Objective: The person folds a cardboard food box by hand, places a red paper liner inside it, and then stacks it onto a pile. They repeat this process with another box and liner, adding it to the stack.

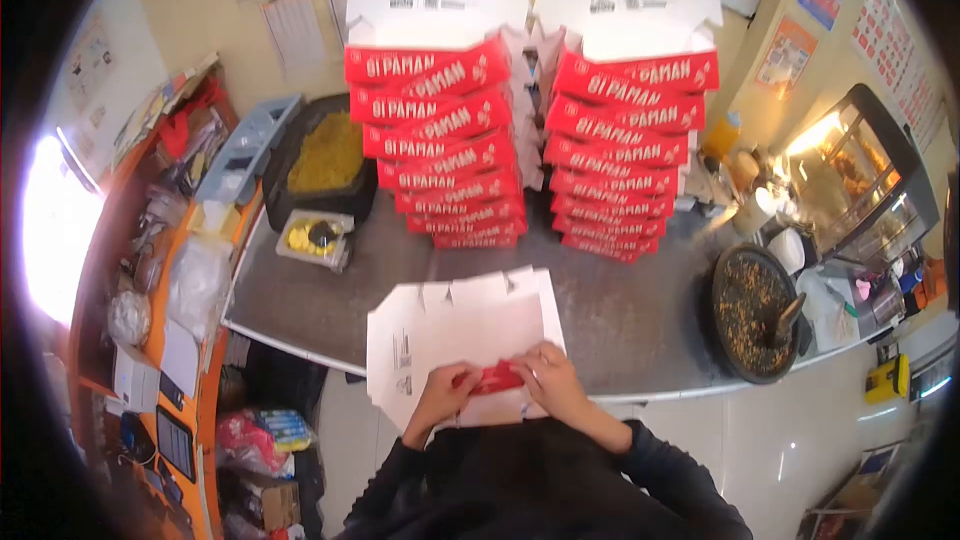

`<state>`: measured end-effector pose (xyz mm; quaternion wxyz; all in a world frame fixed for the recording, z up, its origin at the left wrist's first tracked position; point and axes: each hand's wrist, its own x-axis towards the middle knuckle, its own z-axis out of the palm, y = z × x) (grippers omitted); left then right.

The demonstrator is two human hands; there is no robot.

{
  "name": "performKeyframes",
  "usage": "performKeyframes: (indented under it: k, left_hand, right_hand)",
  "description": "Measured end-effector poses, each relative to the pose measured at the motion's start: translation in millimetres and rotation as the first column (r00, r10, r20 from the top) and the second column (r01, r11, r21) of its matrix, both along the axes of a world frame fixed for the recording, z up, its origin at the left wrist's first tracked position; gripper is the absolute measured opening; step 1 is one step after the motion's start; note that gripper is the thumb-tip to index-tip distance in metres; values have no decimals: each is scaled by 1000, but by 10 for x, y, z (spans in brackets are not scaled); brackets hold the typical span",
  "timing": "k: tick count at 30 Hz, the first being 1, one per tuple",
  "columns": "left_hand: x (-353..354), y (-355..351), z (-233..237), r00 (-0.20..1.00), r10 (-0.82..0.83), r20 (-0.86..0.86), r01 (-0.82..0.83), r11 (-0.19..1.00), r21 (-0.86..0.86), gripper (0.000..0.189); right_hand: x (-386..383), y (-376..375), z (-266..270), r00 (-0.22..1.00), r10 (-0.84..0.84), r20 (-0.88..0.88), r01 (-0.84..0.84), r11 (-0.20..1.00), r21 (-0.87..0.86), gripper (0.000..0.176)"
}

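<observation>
A partly folded cardboard box [460, 315], white inside with a red outer side, lies at the table's front edge close to my body. My left hand [443, 398] grips the left end of its red flap [497, 377], fingers closed on the card. At the flap's other end, my right hand [550, 382] pinches the card with bent fingers. Black print shows on the box's left panel. Beyond it rise two tall stacks of red and white boxes, a left stack [450, 155] and a right stack [622, 155], lettered "SI PAMAN".
At the left stand a black container [330, 155] of yellow food and a small clear tub [312, 238]. A stone mortar [748, 315] with a pestle sits at the right, near a lit glass display case [850, 170]. An orange shelf [207, 420] flanks the table [640, 325].
</observation>
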<state>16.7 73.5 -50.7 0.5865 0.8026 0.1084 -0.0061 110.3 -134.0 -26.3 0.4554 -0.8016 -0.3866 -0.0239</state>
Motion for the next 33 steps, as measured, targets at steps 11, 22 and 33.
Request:
performKeyframes:
  k: [11, 22, 33]
  left_hand:
    - [125, 138, 341, 984, -177, 14, 177, 982, -67, 17]
    - [-416, 438, 374, 963, 267, -37, -246, 926, 287, 14]
    - [-271, 251, 524, 914, 62, 400, -310, 743, 593, 10]
  right_hand:
    - [124, 247, 300, 977, 90, 195, -56, 983, -177, 8]
    - [64, 377, 309, 998, 44, 55, -29, 965, -259, 13]
    - [-13, 506, 268, 942, 257, 218, -241, 966, -99, 31]
